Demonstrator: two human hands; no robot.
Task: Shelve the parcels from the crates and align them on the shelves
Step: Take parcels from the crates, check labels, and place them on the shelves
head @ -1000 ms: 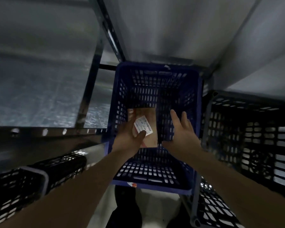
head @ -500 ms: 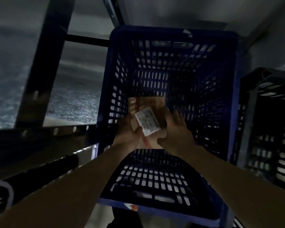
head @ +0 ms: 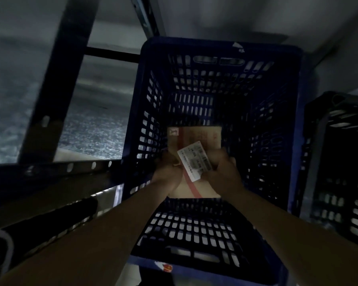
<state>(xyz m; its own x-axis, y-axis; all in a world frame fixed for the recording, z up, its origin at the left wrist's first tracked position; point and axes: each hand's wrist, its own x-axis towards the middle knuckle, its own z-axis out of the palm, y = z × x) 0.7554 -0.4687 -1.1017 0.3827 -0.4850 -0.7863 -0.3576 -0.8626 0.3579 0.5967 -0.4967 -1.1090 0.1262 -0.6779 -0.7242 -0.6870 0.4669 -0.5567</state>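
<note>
A brown cardboard parcel (head: 196,139) with a white label and a red stripe lies deep inside a blue slatted crate (head: 221,52). My left hand (head: 166,172) grips the parcel's left edge, thumb on top. My right hand (head: 224,174) grips its right side, fingers curled over the top near the label. Both forearms reach down into the crate. The parcel's near underside is hidden.
A dark crate (head: 339,162) stands right of the blue one. Another black crate (head: 39,226) sits at the lower left, under a dark metal shelf rail (head: 70,168). A dark shelf upright (head: 56,87) rises at the left over speckled floor.
My right hand came from hovering above the crate down onto the parcel's right side. The view has closed in on the crate; both hands now hold the parcel.
</note>
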